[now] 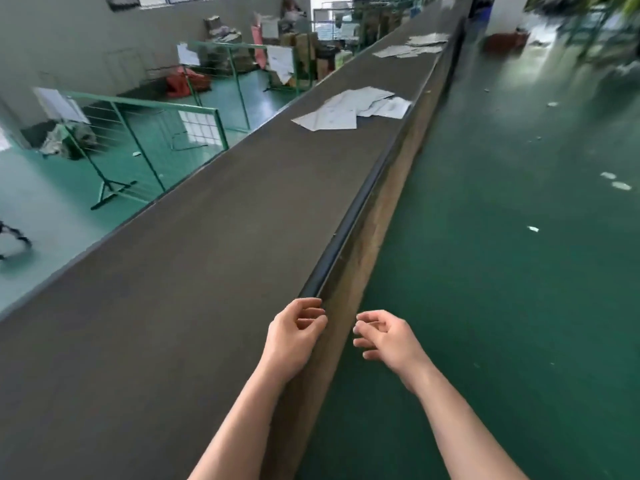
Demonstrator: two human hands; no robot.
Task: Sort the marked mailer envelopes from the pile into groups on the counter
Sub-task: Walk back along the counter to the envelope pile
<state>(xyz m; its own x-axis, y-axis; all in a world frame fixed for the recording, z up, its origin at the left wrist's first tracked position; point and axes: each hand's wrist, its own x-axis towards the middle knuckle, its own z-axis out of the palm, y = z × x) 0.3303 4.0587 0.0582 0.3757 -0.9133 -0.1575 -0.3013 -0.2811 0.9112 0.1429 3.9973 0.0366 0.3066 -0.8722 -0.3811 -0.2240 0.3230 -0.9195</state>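
Note:
A long dark counter (194, 258) runs away from me toward the upper right. One group of grey-white mailer envelopes (349, 109) lies fanned out on it well ahead, and a second group (414, 46) lies farther along. My left hand (294, 336) hovers over the counter's near right edge with its fingers loosely curled, holding nothing. My right hand (384, 336) hangs beside the counter over the green floor, fingers also loosely curled and holding nothing. Both hands are far from the envelopes.
A black rail (349, 223) lines the counter's right edge above a brown side panel. Green floor (502, 271) with small paper scraps lies to the right. Green metal cage racks (145, 133) and boxes stand to the left.

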